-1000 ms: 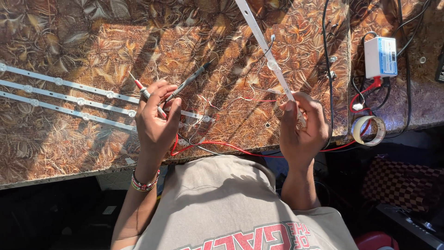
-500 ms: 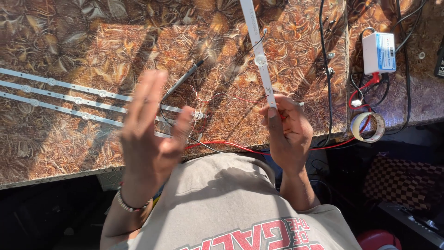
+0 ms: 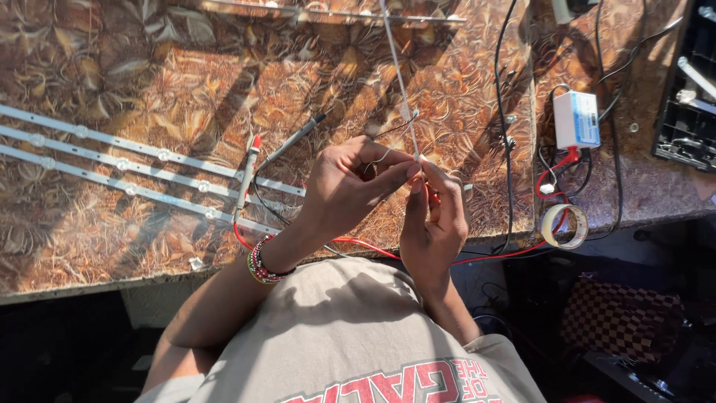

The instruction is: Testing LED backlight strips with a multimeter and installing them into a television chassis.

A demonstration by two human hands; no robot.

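Note:
Both hands meet over the patterned brown table (image 3: 134,67). My right hand (image 3: 436,220) grips the near end of a long thin white light strip (image 3: 397,82) that runs away toward the top edge. My left hand (image 3: 350,186) pinches the same end of the strip with thumb and fingers, a bead bracelet on its wrist. The red-tipped probe (image 3: 247,175) and the black-tipped probe (image 3: 291,139) lie on the table just left of my left hand.
Several white light strips (image 3: 112,160) lie across the left of the table. A white and blue box tester (image 3: 576,119) with red and black leads sits at right, a roll of tape (image 3: 563,225) below it. A black cable (image 3: 507,127) runs down the table.
My left hand let go of the two probes, lifted, then came across to the strip's end. My right hand turned the strip more upright. The view shifted, showing more table at right.

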